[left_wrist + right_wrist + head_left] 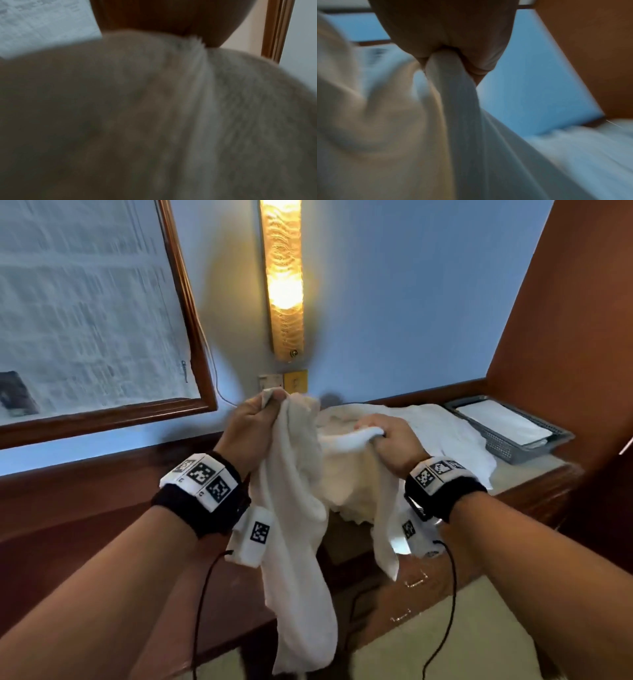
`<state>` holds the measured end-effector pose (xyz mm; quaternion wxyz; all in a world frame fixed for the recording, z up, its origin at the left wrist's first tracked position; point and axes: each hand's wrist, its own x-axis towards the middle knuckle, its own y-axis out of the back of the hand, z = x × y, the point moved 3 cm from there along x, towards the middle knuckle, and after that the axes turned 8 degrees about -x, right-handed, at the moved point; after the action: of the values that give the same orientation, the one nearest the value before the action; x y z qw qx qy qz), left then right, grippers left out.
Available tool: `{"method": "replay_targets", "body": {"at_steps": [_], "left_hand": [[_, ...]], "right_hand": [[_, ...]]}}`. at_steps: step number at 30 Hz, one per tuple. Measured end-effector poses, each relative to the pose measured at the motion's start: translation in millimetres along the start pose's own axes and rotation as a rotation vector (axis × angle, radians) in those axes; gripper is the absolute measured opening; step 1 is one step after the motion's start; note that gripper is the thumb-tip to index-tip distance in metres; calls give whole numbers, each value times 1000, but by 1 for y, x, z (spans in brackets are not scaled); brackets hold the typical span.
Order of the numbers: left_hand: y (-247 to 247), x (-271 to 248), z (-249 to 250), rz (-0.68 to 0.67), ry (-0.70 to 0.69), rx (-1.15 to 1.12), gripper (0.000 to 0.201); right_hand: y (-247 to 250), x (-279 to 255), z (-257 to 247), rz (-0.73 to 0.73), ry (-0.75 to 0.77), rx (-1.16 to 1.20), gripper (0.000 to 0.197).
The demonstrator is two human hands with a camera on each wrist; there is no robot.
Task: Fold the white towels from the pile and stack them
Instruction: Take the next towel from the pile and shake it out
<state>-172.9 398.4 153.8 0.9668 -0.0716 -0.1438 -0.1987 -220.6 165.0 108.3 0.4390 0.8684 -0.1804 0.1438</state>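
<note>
A white towel point(294, 542) hangs in the air in front of the wooden table point(534, 491), drooping past its front edge. My left hand point(260, 412) pinches one bunched corner high up. My right hand point(380, 436) grips another part of the edge, lower and to the right. Behind them a loose pile of white towels point(442, 433) lies on the table. In the left wrist view the towel point(154, 121) fills almost the whole blurred frame below the hand point(154, 20). In the right wrist view the towel point(453, 108) comes out of my curled fingers point(479, 56).
A grey mesh basket point(507, 446) holding folded white cloth stands at the table's right end by a wooden panel point(565, 320). A lit wall lamp point(284, 278) and switch plates point(284, 381) sit on the blue wall. A framed window point(85, 320) is at left.
</note>
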Motion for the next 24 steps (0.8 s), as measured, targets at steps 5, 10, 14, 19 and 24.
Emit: {"method": "replay_targets", "body": {"at_steps": [5, 10, 14, 19, 24], "left_hand": [[-5, -17, -14, -21, -6, 10, 33], [-1, -25, -3, 17, -41, 24, 37], [15, -24, 29, 92, -126, 137, 30], [51, -47, 48, 90, -157, 220, 34], [117, -96, 49, 183, -77, 178, 39]], "right_hand": [[-1, 24, -87, -76, 270, -70, 21], [20, 12, -106, -55, 266, -43, 12], [-6, -14, -104, -144, 227, -279, 38], [-66, -42, -83, -264, 85, -296, 20], [-132, -92, -26, -428, -171, -203, 16]]}}
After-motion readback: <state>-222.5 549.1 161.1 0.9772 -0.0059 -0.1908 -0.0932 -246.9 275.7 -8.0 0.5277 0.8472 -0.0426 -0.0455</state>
